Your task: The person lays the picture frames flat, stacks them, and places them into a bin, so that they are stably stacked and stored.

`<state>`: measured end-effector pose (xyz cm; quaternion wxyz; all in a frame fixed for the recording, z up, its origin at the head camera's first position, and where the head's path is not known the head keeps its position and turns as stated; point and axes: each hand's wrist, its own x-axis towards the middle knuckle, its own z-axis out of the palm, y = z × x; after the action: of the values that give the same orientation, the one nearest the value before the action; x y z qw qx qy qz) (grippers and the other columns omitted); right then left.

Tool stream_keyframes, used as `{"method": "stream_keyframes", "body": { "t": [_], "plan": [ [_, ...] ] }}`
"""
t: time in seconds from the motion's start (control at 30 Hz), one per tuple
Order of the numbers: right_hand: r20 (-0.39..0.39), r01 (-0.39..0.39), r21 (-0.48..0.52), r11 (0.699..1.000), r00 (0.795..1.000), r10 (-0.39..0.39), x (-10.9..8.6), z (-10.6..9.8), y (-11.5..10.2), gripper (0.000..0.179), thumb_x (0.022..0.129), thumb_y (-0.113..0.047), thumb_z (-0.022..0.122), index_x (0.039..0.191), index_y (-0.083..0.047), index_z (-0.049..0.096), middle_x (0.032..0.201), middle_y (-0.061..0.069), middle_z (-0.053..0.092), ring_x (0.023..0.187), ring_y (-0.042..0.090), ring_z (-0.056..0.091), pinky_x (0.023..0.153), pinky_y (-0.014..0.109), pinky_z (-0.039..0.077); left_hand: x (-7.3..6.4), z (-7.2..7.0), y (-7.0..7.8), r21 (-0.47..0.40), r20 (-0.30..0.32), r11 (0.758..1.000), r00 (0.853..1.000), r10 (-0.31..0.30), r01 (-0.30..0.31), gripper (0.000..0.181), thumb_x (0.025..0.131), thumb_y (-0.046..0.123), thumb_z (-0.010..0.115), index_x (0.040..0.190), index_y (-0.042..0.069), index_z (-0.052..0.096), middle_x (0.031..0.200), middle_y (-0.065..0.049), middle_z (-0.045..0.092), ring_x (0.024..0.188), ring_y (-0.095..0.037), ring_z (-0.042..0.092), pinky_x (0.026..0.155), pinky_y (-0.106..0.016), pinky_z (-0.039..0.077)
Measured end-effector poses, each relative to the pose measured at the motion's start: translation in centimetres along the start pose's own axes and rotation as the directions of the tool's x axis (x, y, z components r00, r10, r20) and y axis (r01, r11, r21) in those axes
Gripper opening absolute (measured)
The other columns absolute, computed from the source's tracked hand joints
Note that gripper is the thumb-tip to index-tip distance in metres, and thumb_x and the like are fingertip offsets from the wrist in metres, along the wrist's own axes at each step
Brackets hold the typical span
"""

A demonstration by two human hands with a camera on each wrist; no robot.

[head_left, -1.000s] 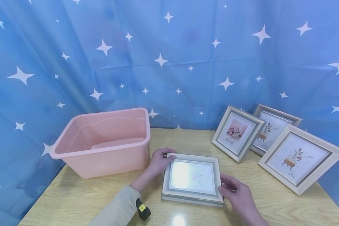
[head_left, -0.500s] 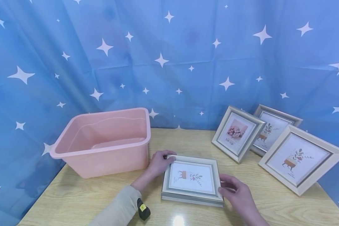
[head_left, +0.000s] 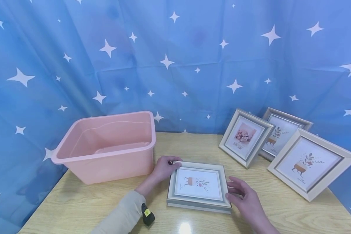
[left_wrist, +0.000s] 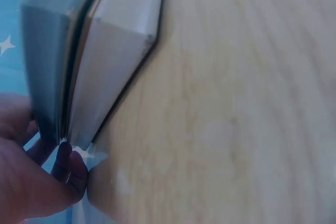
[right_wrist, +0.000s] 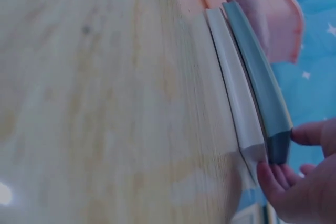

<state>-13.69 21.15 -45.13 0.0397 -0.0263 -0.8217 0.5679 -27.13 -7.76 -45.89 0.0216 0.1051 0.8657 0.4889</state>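
Two picture frames lie stacked flat on the table. The upper picture frame (head_left: 198, 183), grey-silver with a plant print, nearly covers the paler lower frame (left_wrist: 113, 43), whose edge shows beneath. My left hand (head_left: 163, 169) holds the upper frame at its far left corner, thumb on top, fingers curled against the side. In the left wrist view, its fingertips lie by the seam between both frames. My right hand (head_left: 245, 200) holds the right end near the front corner. In the right wrist view, its thumb touches the upper frame and its fingertips the lower one's end.
A pink plastic tub (head_left: 105, 152) stands left of the stack. At the right, a flower-print frame (head_left: 242, 136), a darker frame (head_left: 279, 135) and a large pale frame (head_left: 310, 165) stand propped. A starry blue curtain (head_left: 193, 74) hangs behind the table (head_left: 187, 143).
The upper frame's far side has come down slightly, and the glare on its glass is gone. My right index finger has lifted a little off the frame's edge.
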Motion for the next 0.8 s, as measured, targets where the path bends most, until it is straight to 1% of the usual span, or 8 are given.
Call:
{"method": "stream_keyframes", "body": {
  "t": [0.17, 0.3, 0.4, 0.53, 0.57, 0.63, 0.73, 0.8],
  "plan": [
    [0.020, -0.008, 0.004, 1.000, 1.000, 0.008, 0.3, -0.2, -0.1, 0.064, 0.088, 0.006, 0.073, 0.147, 0.007, 0.045, 0.133, 0.028, 0.060, 0.111, 0.026, 0.066, 0.083, 0.022, 0.056, 0.2, -0.2, -0.3, -0.024, 0.019, 1.000, 1.000, 0.020, -0.020, 0.017, 0.096, 0.019, 0.073, 0.111, 0.016, 0.080, 0.120, -0.006, 0.073, 0.098, -0.020, 0.062, 0.083, -0.038, 0.049],
    [0.030, 0.017, 0.030, 0.999, 0.999, -0.018, 0.6, -0.6, 0.0, 0.064, 0.089, 0.005, 0.072, 0.147, 0.005, 0.045, 0.133, 0.028, 0.061, 0.106, 0.014, 0.066, 0.081, 0.024, 0.057, 0.2, -0.2, -0.4, -0.057, 0.023, 0.998, 0.999, 0.039, -0.038, 0.017, 0.095, 0.017, 0.074, 0.111, 0.013, 0.080, 0.115, -0.006, 0.074, 0.089, -0.017, 0.060, 0.076, -0.033, 0.048],
    [0.021, 0.068, 0.049, 0.996, 0.997, -0.069, 1.0, -1.4, 0.1, 0.063, 0.090, 0.005, 0.071, 0.148, 0.005, 0.044, 0.131, 0.029, 0.061, 0.100, 0.004, 0.065, 0.080, 0.026, 0.058, 0.3, -0.1, -0.5, -0.073, 0.025, 0.996, 0.998, 0.050, -0.048, 0.018, 0.094, 0.017, 0.075, 0.111, 0.011, 0.080, 0.112, -0.006, 0.074, 0.084, -0.016, 0.058, 0.072, -0.031, 0.047],
    [-0.026, 0.168, -0.023, 0.986, 0.985, -0.169, 2.3, -3.0, -0.3, 0.060, 0.090, 0.004, 0.072, 0.145, 0.005, 0.047, 0.129, 0.027, 0.064, 0.098, 0.000, 0.064, 0.079, 0.023, 0.057, 0.3, 0.0, -0.6, -0.075, 0.023, 0.996, 0.998, 0.052, -0.050, 0.019, 0.095, 0.018, 0.075, 0.111, 0.011, 0.080, 0.115, -0.006, 0.074, 0.091, -0.017, 0.060, 0.078, -0.032, 0.048],
    [-0.038, 0.194, -0.050, 0.980, 0.980, -0.196, 2.7, -3.5, -0.5, 0.059, 0.090, 0.003, 0.072, 0.144, 0.005, 0.049, 0.127, 0.023, 0.066, 0.098, -0.001, 0.064, 0.080, 0.020, 0.056, 0.3, 0.0, -0.7, -0.076, 0.022, 0.996, 0.999, 0.049, -0.047, 0.019, 0.095, 0.018, 0.075, 0.111, 0.012, 0.080, 0.116, -0.006, 0.074, 0.093, -0.017, 0.060, 0.079, -0.032, 0.048],
    [-0.051, 0.240, -0.094, 0.966, 0.968, -0.245, 3.7, -4.7, -1.1, 0.057, 0.091, 0.002, 0.073, 0.143, 0.003, 0.051, 0.123, 0.009, 0.070, 0.098, -0.003, 0.063, 0.081, 0.016, 0.054, 0.3, 0.0, -0.7, -0.078, 0.021, 0.996, 0.999, 0.046, -0.044, 0.019, 0.095, 0.018, 0.075, 0.112, 0.012, 0.080, 0.116, -0.005, 0.073, 0.094, -0.017, 0.060, 0.080, -0.033, 0.048],
    [-0.041, 0.304, -0.099, 0.947, 0.950, -0.309, 5.4, -7.0, -2.3, 0.054, 0.093, 0.000, 0.072, 0.143, 0.001, 0.052, 0.118, -0.011, 0.070, 0.098, -0.002, 0.064, 0.082, 0.015, 0.053, 0.3, -0.1, -0.8, -0.080, 0.026, 0.996, 0.999, 0.042, -0.040, 0.019, 0.095, 0.018, 0.074, 0.112, 0.012, 0.080, 0.115, -0.004, 0.073, 0.091, -0.018, 0.058, 0.078, -0.033, 0.048],
    [-0.046, 0.338, -0.080, 0.938, 0.939, -0.342, 6.5, -8.7, -3.3, 0.052, 0.094, 0.001, 0.070, 0.143, -0.005, 0.055, 0.115, -0.019, 0.068, 0.098, -0.001, 0.065, 0.079, 0.016, 0.054, 0.3, -0.2, -0.8, -0.077, 0.031, 0.996, 0.999, 0.041, -0.038, 0.019, 0.095, 0.018, 0.074, 0.113, 0.013, 0.080, 0.115, -0.004, 0.073, 0.092, -0.018, 0.058, 0.078, -0.033, 0.048]
  ]
}}
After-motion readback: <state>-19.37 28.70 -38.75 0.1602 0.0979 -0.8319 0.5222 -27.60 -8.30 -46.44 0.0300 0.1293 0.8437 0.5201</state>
